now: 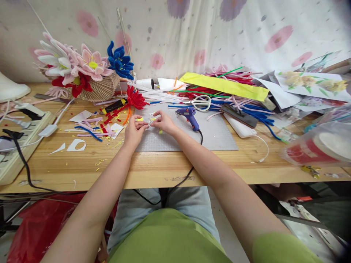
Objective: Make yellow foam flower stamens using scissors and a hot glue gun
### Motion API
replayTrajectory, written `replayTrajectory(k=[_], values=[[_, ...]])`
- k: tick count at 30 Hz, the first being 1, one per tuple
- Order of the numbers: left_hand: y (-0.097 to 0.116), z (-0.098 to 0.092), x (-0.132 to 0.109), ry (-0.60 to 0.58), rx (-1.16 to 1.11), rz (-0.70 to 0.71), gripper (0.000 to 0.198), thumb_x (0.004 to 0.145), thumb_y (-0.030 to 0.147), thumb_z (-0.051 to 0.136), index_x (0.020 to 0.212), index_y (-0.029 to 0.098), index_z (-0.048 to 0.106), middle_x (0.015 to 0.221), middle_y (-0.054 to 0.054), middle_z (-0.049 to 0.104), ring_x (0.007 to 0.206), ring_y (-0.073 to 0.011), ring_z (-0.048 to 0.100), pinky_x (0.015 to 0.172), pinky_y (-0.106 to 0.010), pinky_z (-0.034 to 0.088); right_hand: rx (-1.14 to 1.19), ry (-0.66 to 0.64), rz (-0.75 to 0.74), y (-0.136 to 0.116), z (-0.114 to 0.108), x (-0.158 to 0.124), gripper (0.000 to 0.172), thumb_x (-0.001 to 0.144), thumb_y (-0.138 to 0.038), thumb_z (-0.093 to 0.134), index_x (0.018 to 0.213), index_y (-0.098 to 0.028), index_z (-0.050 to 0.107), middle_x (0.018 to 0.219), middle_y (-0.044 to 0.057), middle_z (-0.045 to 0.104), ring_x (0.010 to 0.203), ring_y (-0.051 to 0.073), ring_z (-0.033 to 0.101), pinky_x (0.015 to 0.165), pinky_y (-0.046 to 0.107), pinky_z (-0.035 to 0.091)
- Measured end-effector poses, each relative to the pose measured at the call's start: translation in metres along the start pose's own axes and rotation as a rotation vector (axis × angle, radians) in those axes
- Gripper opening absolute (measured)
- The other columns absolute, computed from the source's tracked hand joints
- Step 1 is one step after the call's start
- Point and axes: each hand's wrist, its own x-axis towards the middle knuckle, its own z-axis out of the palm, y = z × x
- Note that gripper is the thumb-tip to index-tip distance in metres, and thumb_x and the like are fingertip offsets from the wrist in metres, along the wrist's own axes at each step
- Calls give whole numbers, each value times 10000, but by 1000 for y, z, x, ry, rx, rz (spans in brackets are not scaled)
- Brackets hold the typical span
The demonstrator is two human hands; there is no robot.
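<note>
Above the grey cutting mat [214, 140], my left hand [134, 130] and my right hand [165, 123] are close together, fingertips nearly meeting. Both have thumb and fingers pinched around small thin pale strands with yellow tips [150, 119], too fine to make out fully. A yellow bit [139, 119] shows at my left fingers, and another small yellow piece [160, 132] is under my right hand. To the right lies a purple hot glue gun [189, 116], its black cord running off the table. Beyond the hands is a red fuzzy flower [136, 98].
White-handled scissors [202, 103] lie behind the mat among bundled pipe cleaners [255, 111] and a yellow sheet [225, 86]. A utility knife [114, 106] and scraps are at left, beside finished flowers [91, 64] and a power strip [24, 140]. A plastic-wrapped cup [309, 149] stands right.
</note>
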Motion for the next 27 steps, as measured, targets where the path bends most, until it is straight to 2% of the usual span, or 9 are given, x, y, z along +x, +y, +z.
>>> replayTrajectory(k=[5, 12, 16, 19, 23, 27], values=[[2, -2, 0, 4, 27, -2, 400, 667, 206, 651, 996, 231, 425, 864, -9, 688, 739, -143, 668, 749, -299, 517, -20, 20, -10, 1, -7, 1, 377, 635, -167, 683, 886, -217, 406, 620, -94, 582, 586, 90, 563, 612, 234, 430], [2, -12, 4, -7, 288, 31, 430, 673, 129, 629, 1049, 235, 449, 923, -9, 672, 711, -131, 656, 724, -283, 498, 6, 113, -27, 2, -34, -4, 345, 637, -190, 673, 868, -212, 419, 646, -69, 603, 639, 101, 577, 667, 250, 422], [3, -11, 4, -48, 382, 19, 476, 667, 113, 635, 1084, 246, 450, 948, -2, 666, 719, -125, 653, 719, -281, 494, 55, 170, -42, 10, -48, -10, 357, 633, -243, 680, 889, -213, 433, 644, -67, 596, 604, 99, 560, 642, 252, 414], [4, -9, 3, -62, 381, 20, 534, 648, 138, 671, 1118, 248, 442, 966, -7, 662, 751, -133, 659, 731, -282, 496, 76, 195, -33, 18, -50, -14, 359, 624, -252, 683, 886, -215, 440, 657, -65, 599, 584, 88, 544, 601, 237, 406], [3, -10, 2, 11, 350, 52, 503, 686, 196, 652, 1138, 232, 432, 979, -35, 665, 831, -156, 658, 736, -289, 500, 133, 157, 24, 24, -44, -18, 342, 625, -232, 666, 872, -218, 429, 657, -65, 594, 536, 75, 511, 517, 212, 376], [3, -11, 1, 135, 298, 117, 410, 767, 161, 524, 1155, 218, 406, 991, -55, 663, 779, -142, 659, 719, -294, 508, 208, 133, 24, 24, -37, -19, 362, 603, -253, 674, 867, -219, 429, 646, -65, 591, 538, 78, 510, 493, 202, 364]])
